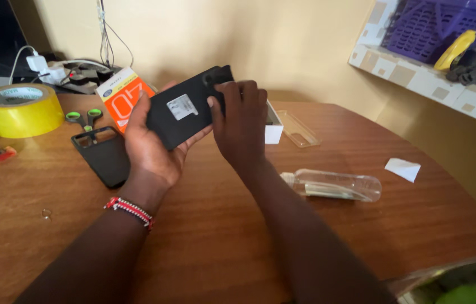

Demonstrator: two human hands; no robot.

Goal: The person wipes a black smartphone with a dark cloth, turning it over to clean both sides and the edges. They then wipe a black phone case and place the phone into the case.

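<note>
While both hands met above the wooden table (pixel 221 236), the scene read as follows:

Phone: a black phone (pixel 184 107) with a pale sticker on its back was held tilted in the air, over the far middle of the table, camera end away from the person.
Left hand: the left hand (pixel 151 143) cradled the phone from below, palm up, fingers curled about its lower edge; a red and white beaded bracelet (pixel 130 211) sat on that wrist.
Right hand: the right hand (pixel 241 121) was closed on the phone's upper right side, thumb on the back, fingers wrapped over the far edge.
Left of the hands: a black phone case (pixel 103 155) lay flat, just beside the left hand; green-handled scissors (pixel 84 118), an orange box (pixel 120 93) and 1 roll of yellow tape (pixel 18 110) lay beyond it.
Right of the hands: a white box (pixel 273 128), a clear plastic tray (pixel 299 129), a clear bottle (pixel 336 186) on its side, and a white paper scrap (pixel 402 169).
</note>
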